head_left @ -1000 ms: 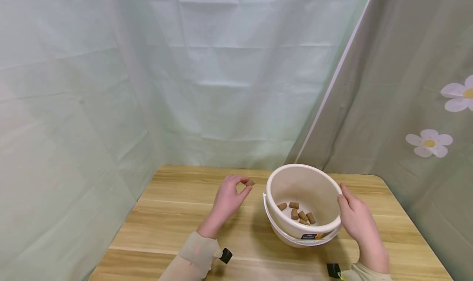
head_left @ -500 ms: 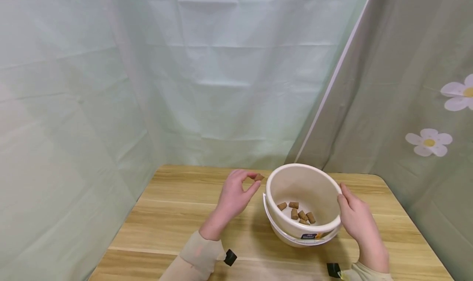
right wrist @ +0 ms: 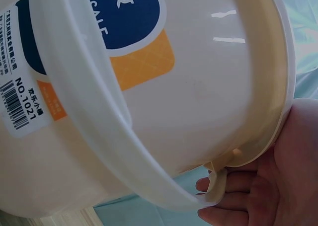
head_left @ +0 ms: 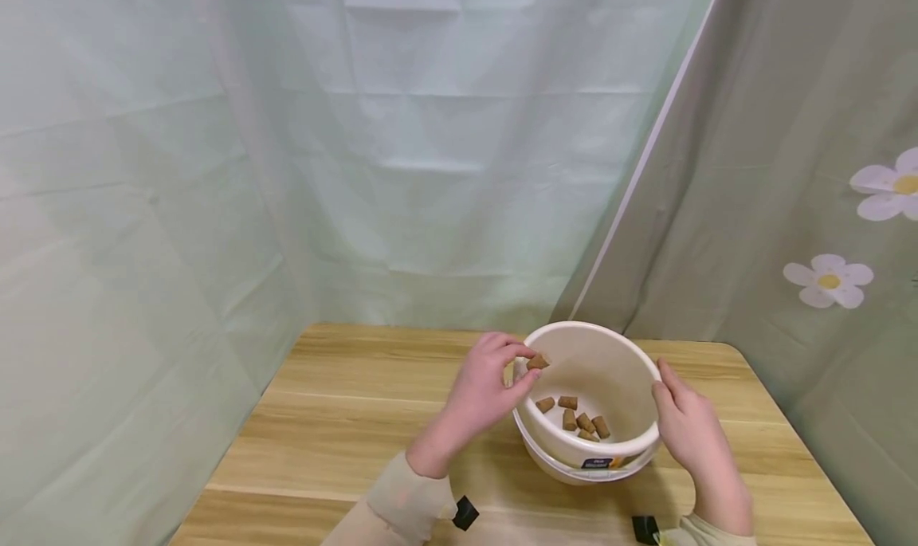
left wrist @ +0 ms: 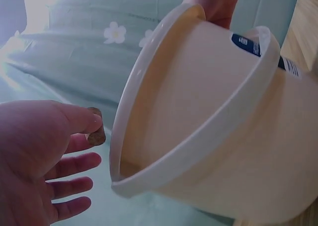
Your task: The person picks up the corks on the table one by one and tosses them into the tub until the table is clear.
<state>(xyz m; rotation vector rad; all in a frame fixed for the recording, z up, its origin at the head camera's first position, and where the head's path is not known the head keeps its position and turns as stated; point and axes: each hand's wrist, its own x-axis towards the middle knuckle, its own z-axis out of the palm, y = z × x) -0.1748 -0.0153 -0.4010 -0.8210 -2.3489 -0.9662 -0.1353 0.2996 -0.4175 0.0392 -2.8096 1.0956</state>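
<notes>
A cork (head_left: pixel 538 361) is pinched between the thumb and forefinger of my left hand (head_left: pixel 482 386), over the left rim of a cream bucket (head_left: pixel 610 442). In the left wrist view that cork (left wrist: pixel 95 127) sits at the fingertips, beside the bucket's rim, while the other fingers stay spread. My right hand (head_left: pixel 694 428) grips the bucket's right rim, and in the right wrist view its fingers lie beneath the rim near the handle's hinge. Several corks (head_left: pixel 569 420) lie on the bucket's bottom. The bucket leans toward me, its white handle (right wrist: pixel 94 97) hanging down the front.
The bucket is over a wooden table (head_left: pixel 344 418). Pale green curtains (head_left: pixel 445 171) hang behind and at the left, with a grey-green flowered curtain (head_left: pixel 774 211) at the right. A printed label (right wrist: pixel 25 82) is on the bucket's front.
My left hand has moved right with the cork, from beside the bucket to over its left rim. The right hand keeps its hold on the rim.
</notes>
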